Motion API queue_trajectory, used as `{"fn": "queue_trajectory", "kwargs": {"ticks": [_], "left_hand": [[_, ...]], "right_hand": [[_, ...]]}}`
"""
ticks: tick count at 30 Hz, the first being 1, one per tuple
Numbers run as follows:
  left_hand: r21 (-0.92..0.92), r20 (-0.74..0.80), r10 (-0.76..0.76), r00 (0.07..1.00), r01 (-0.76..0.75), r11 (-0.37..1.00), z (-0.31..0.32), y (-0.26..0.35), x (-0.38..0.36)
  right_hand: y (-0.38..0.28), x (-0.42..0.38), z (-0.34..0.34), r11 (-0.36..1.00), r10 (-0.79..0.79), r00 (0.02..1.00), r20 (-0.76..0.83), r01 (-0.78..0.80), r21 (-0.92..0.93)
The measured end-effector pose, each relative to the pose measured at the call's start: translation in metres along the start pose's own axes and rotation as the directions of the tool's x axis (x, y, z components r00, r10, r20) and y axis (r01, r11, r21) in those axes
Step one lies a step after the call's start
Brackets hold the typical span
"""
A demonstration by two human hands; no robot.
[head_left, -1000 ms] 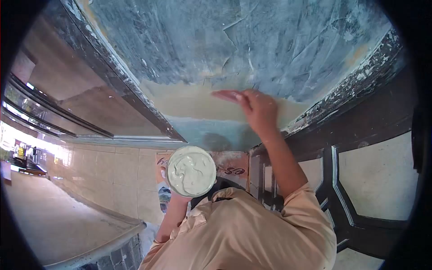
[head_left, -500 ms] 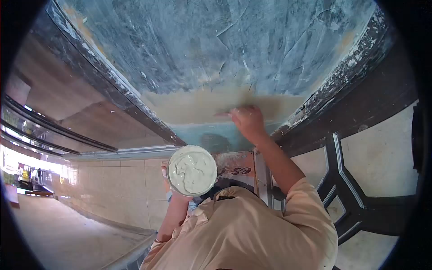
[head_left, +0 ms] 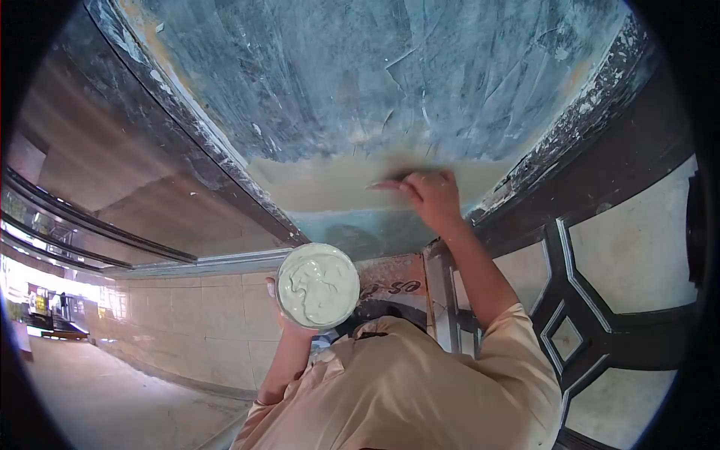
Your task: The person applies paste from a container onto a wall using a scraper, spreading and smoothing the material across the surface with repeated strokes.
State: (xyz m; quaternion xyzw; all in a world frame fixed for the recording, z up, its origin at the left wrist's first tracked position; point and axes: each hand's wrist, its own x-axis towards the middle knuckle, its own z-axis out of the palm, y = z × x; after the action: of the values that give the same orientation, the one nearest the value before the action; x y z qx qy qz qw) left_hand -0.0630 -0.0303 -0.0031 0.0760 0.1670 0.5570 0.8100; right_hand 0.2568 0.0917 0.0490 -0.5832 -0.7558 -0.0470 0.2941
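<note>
We see the right hand pressed flat, fingers extended and pointing leftward, against the pale beige band of fresh filler that runs crosswise over the worn blue-grey overhead panel; whether a thin blade lies under the fingers we cannot tell. The left hand is closed from beneath around the round white tub of pale green-white paste, which sits below and to the left of the working hand, near it but apart. The band's long axis runs left to right, its uncovered length lying leftward of the right hand's fingertips toward the dark flaking frame edge.
</note>
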Motion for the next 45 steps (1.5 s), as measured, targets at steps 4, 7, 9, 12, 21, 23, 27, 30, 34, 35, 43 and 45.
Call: {"fn": "queue_trajectory", "kwargs": {"ticks": [4,7,9,12,21,23,27,30,34,35,43,45], "left_hand": [[0.010,0.101,-0.025,0.995,0.024,1.000,0.012,-0.005,0.000],[0.019,0.031,0.006,1.000,-0.007,1.000,0.004,-0.012,0.002],[0.006,0.021,0.020,1.000,-0.020,1.000,0.007,-0.014,0.001],[-0.029,0.096,-0.021,0.995,0.024,0.999,0.016,-0.019,0.002],[-0.208,0.260,0.068,0.963,-0.013,0.978,0.037,-0.043,0.018],[-0.063,0.209,0.025,0.977,-0.013,0.998,0.035,-0.049,0.019],[-0.070,0.275,0.046,0.960,-0.027,0.997,0.046,-0.059,0.022],[-0.016,0.166,0.071,0.983,-0.070,0.997,0.046,-0.066,0.023],[-0.144,0.149,0.088,0.985,-0.067,0.987,0.044,-0.075,0.027],[-0.170,0.187,0.108,0.976,-0.076,0.983,0.046,-0.075,0.027],[-0.404,0.434,0.310,0.846,-0.125,0.906,0.062,-0.065,0.030],[-0.462,0.474,0.320,0.820,-0.078,0.884,0.061,-0.061,0.029]], "right_hand": [[-0.018,0.028,-0.087,0.937,0.215,0.921,-0.325,-0.100,0.335],[-0.024,0.016,-0.113,0.626,0.409,0.875,-0.260,-0.061,0.778],[-0.034,0.002,-0.101,0.507,0.372,0.922,-0.103,-0.109,0.855],[-0.036,-0.019,-0.079,0.568,0.170,0.982,0.077,-0.162,0.807],[-0.057,-0.010,-0.111,0.749,-0.150,0.907,0.394,-0.156,0.644],[-0.058,-0.004,-0.122,0.847,-0.300,0.906,0.298,0.110,0.519],[-0.057,0.003,-0.136,0.875,-0.382,0.872,0.305,0.235,0.424],[-0.058,0.005,-0.141,0.836,-0.485,0.838,0.249,0.361,0.414],[-0.063,0.005,-0.144,0.794,-0.566,0.790,0.236,0.446,0.412],[-0.065,0.005,-0.143,0.783,-0.590,0.772,0.237,0.474,0.403],[-0.079,0.009,-0.137,0.700,-0.711,0.661,0.238,0.633,0.331],[-0.083,0.012,-0.133,0.636,-0.771,0.602,0.205,0.732,0.242]]}}
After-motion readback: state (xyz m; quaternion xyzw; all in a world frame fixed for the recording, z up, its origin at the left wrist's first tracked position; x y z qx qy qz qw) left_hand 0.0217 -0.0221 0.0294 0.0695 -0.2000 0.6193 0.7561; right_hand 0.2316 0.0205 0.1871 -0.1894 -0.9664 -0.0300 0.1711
